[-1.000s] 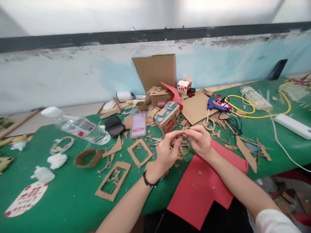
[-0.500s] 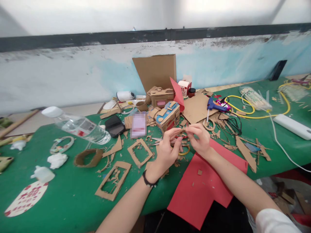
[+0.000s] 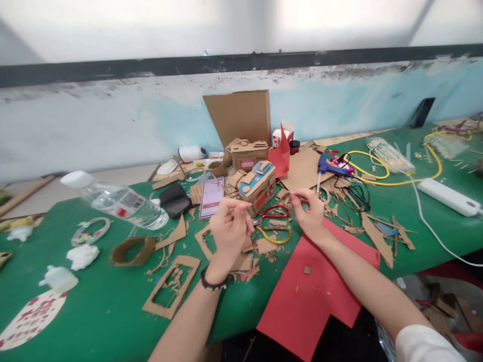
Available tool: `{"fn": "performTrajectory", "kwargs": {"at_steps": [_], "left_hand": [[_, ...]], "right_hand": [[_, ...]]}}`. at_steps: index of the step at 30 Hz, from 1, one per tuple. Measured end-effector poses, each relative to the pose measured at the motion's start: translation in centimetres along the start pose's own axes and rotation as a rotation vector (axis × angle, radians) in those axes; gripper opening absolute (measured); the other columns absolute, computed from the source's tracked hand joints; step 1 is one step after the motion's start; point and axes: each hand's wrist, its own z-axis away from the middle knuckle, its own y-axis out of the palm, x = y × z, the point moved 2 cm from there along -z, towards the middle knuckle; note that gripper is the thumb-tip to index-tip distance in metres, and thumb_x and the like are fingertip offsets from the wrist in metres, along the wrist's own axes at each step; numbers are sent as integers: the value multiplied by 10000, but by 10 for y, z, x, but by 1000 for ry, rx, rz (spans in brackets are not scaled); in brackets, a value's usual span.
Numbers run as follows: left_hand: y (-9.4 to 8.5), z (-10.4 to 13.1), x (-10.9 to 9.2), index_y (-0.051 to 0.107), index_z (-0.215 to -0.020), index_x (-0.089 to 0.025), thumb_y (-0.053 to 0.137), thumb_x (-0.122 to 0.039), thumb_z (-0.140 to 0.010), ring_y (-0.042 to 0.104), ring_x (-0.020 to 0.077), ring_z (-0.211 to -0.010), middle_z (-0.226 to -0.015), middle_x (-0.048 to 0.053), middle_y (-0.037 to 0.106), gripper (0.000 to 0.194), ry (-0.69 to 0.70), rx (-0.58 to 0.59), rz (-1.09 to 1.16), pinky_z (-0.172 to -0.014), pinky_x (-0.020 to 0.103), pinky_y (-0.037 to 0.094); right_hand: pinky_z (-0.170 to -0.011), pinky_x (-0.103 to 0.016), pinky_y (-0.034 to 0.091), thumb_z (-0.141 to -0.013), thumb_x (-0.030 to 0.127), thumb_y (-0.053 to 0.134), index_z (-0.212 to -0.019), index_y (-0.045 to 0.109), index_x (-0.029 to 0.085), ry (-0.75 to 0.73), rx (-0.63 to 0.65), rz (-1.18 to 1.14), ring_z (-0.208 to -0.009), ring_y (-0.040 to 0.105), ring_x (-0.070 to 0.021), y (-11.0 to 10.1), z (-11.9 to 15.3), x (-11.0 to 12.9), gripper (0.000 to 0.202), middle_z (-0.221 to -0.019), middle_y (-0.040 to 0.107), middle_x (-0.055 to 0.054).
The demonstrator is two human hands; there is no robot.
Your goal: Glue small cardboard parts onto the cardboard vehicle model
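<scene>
My left hand [image 3: 230,229], with a dark bracelet at its wrist, is raised over the cardboard scraps with its fingers curled together; what they hold, if anything, I cannot make out. My right hand [image 3: 310,213] pinches a small brown piece of cardboard [image 3: 290,197] at its fingertips. Between the hands lie scissors with red handles [image 3: 277,211] and a second pair with yellow handles [image 3: 277,236]. Behind them stands a small cardboard box model [image 3: 258,188] with blue on top. Red paper [image 3: 302,291] lies under my right forearm.
A water bottle [image 3: 116,201] lies tilted at the left, near a phone [image 3: 212,197] and cardboard frames [image 3: 171,286]. A blue glue gun [image 3: 332,166] with cables and a white power strip [image 3: 449,196] are to the right. Cardboard scraps litter the green tabletop [image 3: 113,311].
My hands were together over the scissors and are now apart. The left hand has moved left, uncovering the scissors; the right hand has stayed nearly in place. The view has shifted slightly.
</scene>
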Motion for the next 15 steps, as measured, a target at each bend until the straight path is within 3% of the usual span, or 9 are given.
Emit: {"fn": "performTrajectory", "kwargs": {"at_steps": [2, 3, 5, 7, 11, 15], "left_hand": [[-6, -10, -14, 675, -879, -202, 747, -550, -1044, 556, 95, -330, -607, 5, 751, 392, 39, 33, 9, -350, 195, 405], [-8, -15, -19, 718, -912, -193, 782, -501, -1029, 615, 104, -379, -735, 42, 820, 335, 29, 109, 0, -390, 209, 475], [-8, -21, -24, 773, -967, -188, 823, -432, -1001, 673, 113, -429, -941, 83, 874, 252, 0, 249, -11, -433, 231, 541], [-6, -22, -21, 775, -967, -187, 820, -416, -998, 692, 123, -434, -1020, 98, 883, 235, -58, 321, 1, -440, 242, 562], [2, -16, -8, 693, -905, -197, 808, -483, -1002, 643, 129, -369, -833, 70, 861, 323, -209, 316, 86, -362, 224, 489], [3, -7, -20, 625, -761, -221, 732, -631, -1024, 506, 129, -275, -456, -15, 631, 499, -176, 327, 67, -285, 214, 358]], "right_hand": [[-674, -283, 649, -1091, 303, 682, -1157, 737, 287, 22, 1, -1, -777, 786, -152, 1, 0, -3, 88, -982, 808, 1], [-675, -285, 647, -1093, 311, 679, -1155, 736, 283, 33, 1, -2, -767, 781, -150, 1, 0, -4, 89, -978, 805, 1], [-679, -288, 645, -1099, 325, 670, -1157, 735, 275, 57, 0, -4, -751, 771, -147, 1, 0, -6, 100, -971, 801, -2], [-678, -287, 644, -1106, 337, 660, -1165, 734, 265, 73, -5, -6, -746, 767, -147, 0, -1, -7, 119, -967, 798, -6], [-692, -290, 643, -1099, 344, 671, -1159, 747, 252, 62, -20, 7, -772, 768, -156, 0, -2, -7, 134, -965, 797, -19], [-700, -291, 641, -1099, 350, 666, -1141, 747, 248, 65, -11, 10, -784, 772, -159, 1, -3, -6, 137, -960, 800, -20]]}}
